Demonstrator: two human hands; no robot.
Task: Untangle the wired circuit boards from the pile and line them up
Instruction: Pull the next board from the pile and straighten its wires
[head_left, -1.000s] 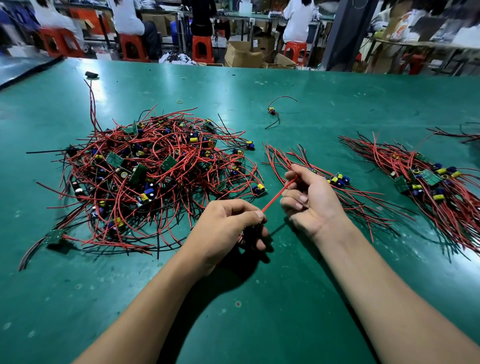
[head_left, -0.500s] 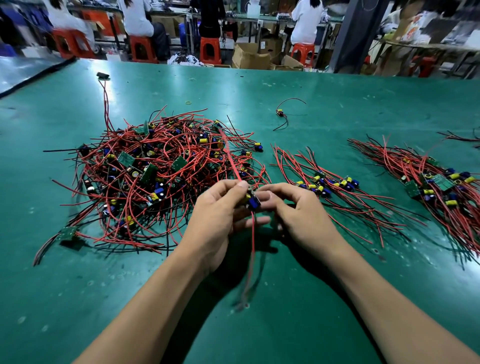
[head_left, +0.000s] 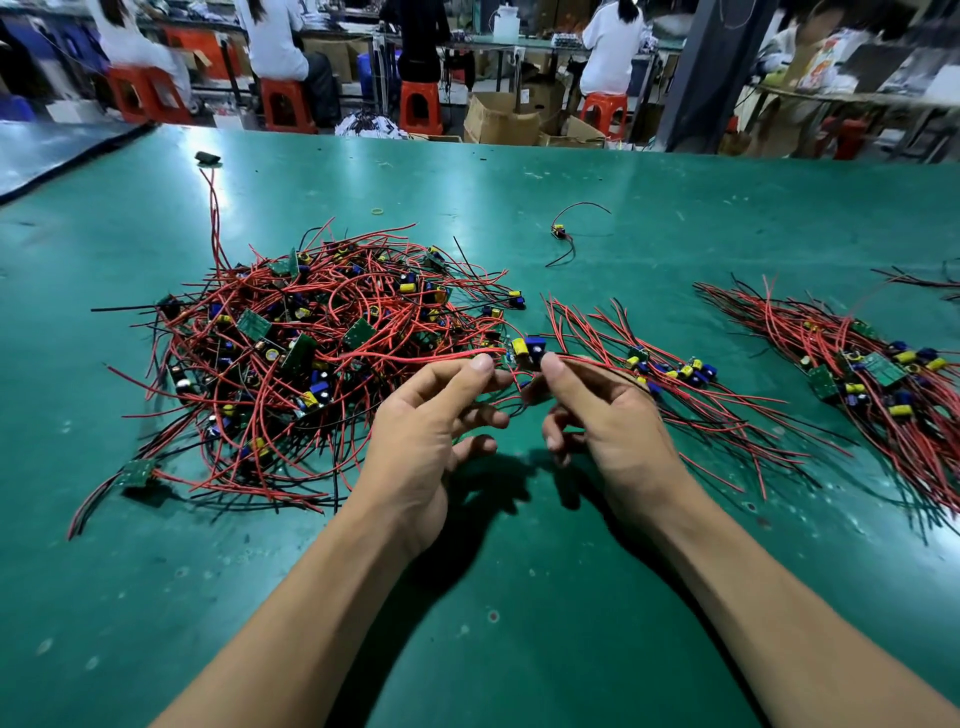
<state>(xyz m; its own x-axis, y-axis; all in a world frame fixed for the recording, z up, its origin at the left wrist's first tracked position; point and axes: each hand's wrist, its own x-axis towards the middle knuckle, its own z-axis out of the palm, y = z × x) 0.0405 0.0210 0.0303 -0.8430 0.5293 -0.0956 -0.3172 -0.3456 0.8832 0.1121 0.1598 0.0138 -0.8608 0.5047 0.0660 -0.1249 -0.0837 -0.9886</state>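
A tangled pile of small green circuit boards with red and black wires lies on the green table, left of centre. Between my hands sits one small board with a yellow and a blue part. My left hand pinches a red wire that runs from this board leftward over the pile. My right hand pinches the wires on the board's right side. A short row of lined-up boards lies just right of my hands. A larger lined-up group lies further right.
A single wired board lies alone behind the rows. A small black part and a yellow rubber band sit toward the far edge. Beyond the table are red stools, cardboard boxes and seated people.
Both hands have moved up and away from me to the pile's right edge. The red wire that hung down toward me now runs sideways between my hands.
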